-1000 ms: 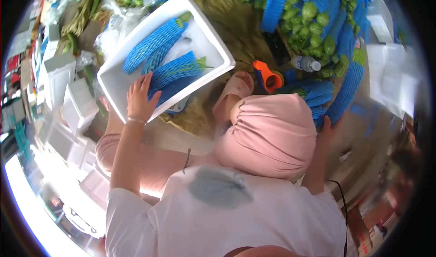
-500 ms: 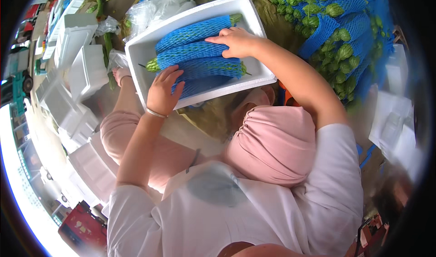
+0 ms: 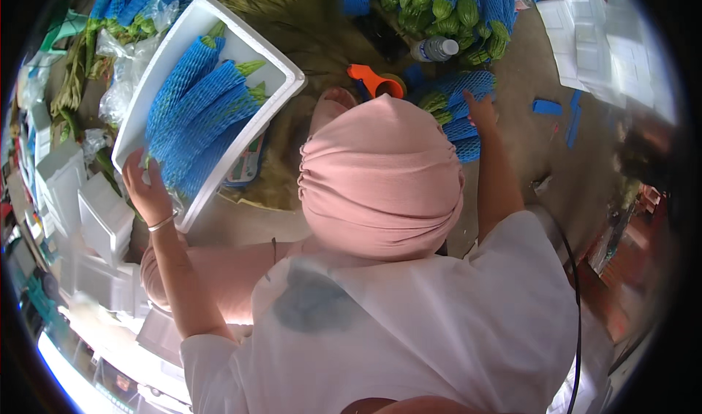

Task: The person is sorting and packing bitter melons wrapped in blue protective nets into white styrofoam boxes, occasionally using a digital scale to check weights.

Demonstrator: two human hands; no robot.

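A white foam box (image 3: 281, 96) stands tilted at my left, with several long green gourds in blue mesh sleeves (image 3: 197, 107) lying side by side in it. My left hand (image 3: 148, 191) rests over the box's near-left rim, fingers apart, close to the sleeved gourds' ends. Out to the right, beyond my raised knee, my right hand (image 3: 480, 113) touches more blue-sleeved gourds (image 3: 461, 125) on the floor. Its fingers look spread, and nothing is lifted in them. My knee hides part of that bundle.
Between box and knee lie an orange tape dispenser (image 3: 374, 80) and a scale-like device (image 3: 247, 164). A plastic bottle (image 3: 436, 48) lies by a heap of sleeved gourds (image 3: 446, 8). White foam boxes (image 3: 106, 217) stand left; white sheets or lids (image 3: 596, 45) lie far right.
My right hand has left the gourds in the box and reached right to the floor bundle. My left hand has shifted onto the box rim. The view has turned right.
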